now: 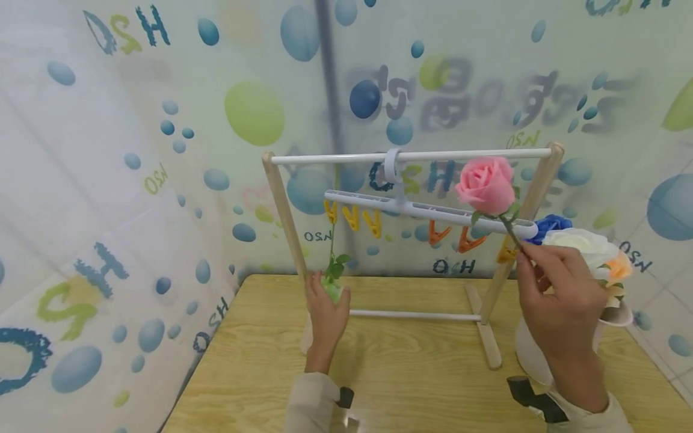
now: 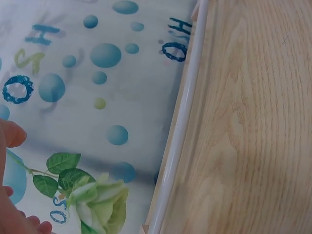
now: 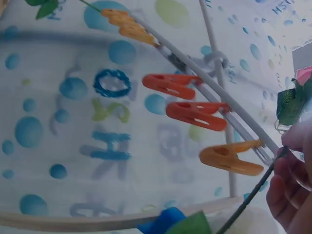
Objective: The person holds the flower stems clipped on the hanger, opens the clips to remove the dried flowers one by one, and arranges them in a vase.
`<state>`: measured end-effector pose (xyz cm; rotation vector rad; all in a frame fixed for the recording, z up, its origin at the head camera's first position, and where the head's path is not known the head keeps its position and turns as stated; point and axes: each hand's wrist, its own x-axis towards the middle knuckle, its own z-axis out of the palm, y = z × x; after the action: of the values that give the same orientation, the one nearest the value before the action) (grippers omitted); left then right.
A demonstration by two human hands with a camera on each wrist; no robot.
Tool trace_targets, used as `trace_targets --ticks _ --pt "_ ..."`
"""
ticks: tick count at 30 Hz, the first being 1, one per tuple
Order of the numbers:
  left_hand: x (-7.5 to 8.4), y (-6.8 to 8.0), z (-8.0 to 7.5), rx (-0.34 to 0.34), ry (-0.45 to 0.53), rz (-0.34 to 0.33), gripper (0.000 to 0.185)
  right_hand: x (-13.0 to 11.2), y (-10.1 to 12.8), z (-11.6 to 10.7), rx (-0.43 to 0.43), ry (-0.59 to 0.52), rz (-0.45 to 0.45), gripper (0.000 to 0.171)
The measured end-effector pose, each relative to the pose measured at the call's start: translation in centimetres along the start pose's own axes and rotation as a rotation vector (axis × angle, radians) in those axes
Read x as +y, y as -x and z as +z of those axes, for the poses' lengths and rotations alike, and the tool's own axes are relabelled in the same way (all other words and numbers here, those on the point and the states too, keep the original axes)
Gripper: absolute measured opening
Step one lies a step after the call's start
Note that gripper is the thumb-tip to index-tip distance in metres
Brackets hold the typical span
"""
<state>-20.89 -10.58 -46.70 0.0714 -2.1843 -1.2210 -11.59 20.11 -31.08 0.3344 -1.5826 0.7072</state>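
The right hand [image 1: 560,300] pinched the stem of a pink rose [image 1: 485,185], raised beside the hanger [image 1: 433,210] and its pegs [image 3: 195,113]. The left hand [image 1: 326,313] seemingly cupped a green rose [image 2: 100,207] hanging from a peg, fingers loosely curled, above the table [image 1: 411,373].

Rack [image 1: 489,288] stood at table's [image 1: 406,385] far edge; peg hanger [image 1: 428,210] hung from its top bar. Vase [image 1: 533,355] placed right of rack, flowers [image 1: 585,243] in it.
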Motion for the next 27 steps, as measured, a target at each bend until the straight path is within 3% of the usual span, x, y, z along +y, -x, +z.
trace_targets --ticks 6,14,21,27 --pt "-0.2 0.0 0.1 -0.062 0.018 -0.063 0.077 0.4 -1.9 -1.0 0.083 0.078 0.024 0.016" --pt "-0.5 -0.4 0.5 -0.066 0.011 -0.032 0.076 1.7 -2.3 -1.8 0.06 0.162 0.06 0.019" --pt "-0.9 -0.8 0.7 -0.079 0.03 -0.079 0.077 3.8 -1.3 -2.4 0.007 0.24 0.137 0.022" --pt "-1.3 -1.2 0.9 -0.061 0.013 -0.05 0.075 5.2 -0.2 -3.0 -0.028 0.306 0.207 0.024"
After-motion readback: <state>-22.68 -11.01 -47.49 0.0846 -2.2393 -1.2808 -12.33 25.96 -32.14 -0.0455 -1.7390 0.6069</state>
